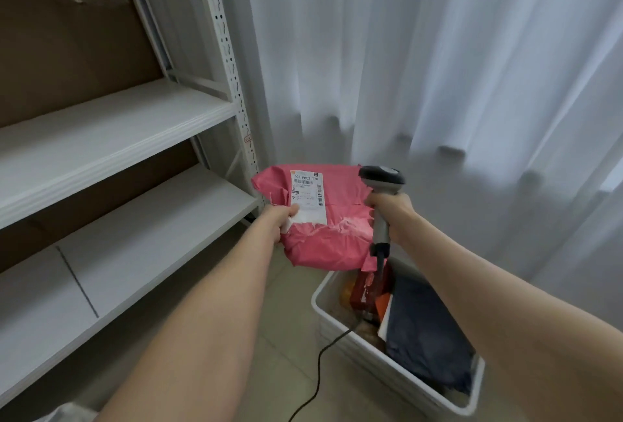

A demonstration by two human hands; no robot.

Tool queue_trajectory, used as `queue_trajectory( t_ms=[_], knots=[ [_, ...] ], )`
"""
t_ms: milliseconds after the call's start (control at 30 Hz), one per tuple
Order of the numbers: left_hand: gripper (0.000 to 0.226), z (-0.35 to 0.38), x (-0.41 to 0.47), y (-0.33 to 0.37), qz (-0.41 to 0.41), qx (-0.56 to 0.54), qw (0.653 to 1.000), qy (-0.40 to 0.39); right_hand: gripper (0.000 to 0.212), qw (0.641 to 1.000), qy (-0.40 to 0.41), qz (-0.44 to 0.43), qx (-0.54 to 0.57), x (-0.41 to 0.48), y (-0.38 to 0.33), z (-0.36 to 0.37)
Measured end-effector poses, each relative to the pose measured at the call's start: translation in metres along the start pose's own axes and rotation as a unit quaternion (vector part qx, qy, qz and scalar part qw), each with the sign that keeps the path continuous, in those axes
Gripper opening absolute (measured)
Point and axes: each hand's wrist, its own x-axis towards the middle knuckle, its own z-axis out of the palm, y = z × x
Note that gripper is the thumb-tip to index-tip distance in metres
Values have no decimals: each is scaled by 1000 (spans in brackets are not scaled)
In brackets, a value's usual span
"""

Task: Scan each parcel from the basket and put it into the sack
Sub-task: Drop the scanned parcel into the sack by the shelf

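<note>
The left grip (281, 221) is holding the pink parcel (332, 243) up in the air, above the floor (286, 330) and just past the near end of the basket (367, 354). Thumb on top, it is pinching the parcel's left edge right at the lower corner of the white label (308, 197), and the label is facing up towards the camera. The right grip (391, 216) is wrapping tightly round the handle of the scanner (382, 179), whose dark head is sitting just beside the parcel's upper right corner. The scanner's black cable (318, 374) is dropping down over the basket rim and trailing across the floor tiles. Down in the white basket, a dark blue parcel (424, 330) is lying against a red box (365, 286), with more items beneath that I cannot make out. White shelving (118, 125) is standing on the left, and a pale curtain (438, 51) is hanging behind it all.
</note>
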Motion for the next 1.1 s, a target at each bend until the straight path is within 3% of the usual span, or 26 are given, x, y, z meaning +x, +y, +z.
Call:
queue_trajectory(
  t_ms=[167, 267, 433, 500, 600, 733, 800, 967, 1100],
  knots=[
    [30, -55, -62, -38, 49, -15, 996, 76, 10, 997, 4, -2, -75, -51, 49, -8],
    [31, -89, -97, -62, 49, -15, 993, 103, 11, 998, -12, 24, -60, -91, 76, -5],
    [29, -153, -152, -100, 34, -22, 993, 114, 33, 995, -69, 65, -1, -153, 110, 27],
    [28, -182, -171, -112, 15, -28, 993, 113, 29, 994, -91, 65, -9, -171, 120, 47],
    [20, -224, -199, -130, -2, -47, 990, 131, 21, 991, -102, 49, -65, -204, 130, 80],
    [31, -287, -231, -160, 1, -95, 976, 194, 17, 983, -123, 18, -136, -245, 148, 140],
    [25, -319, -249, -175, -13, -116, 968, 221, 17, 979, -130, 9, -159, -266, 160, 174],
    [6, -418, -281, -224, -97, -139, 955, 244, 22, 970, -174, 19, -168, -328, 201, 267],
    [5, -514, -295, -279, -134, -129, 945, 270, 18, 954, -240, 45, -173, -386, 249, 343]
  ],
)
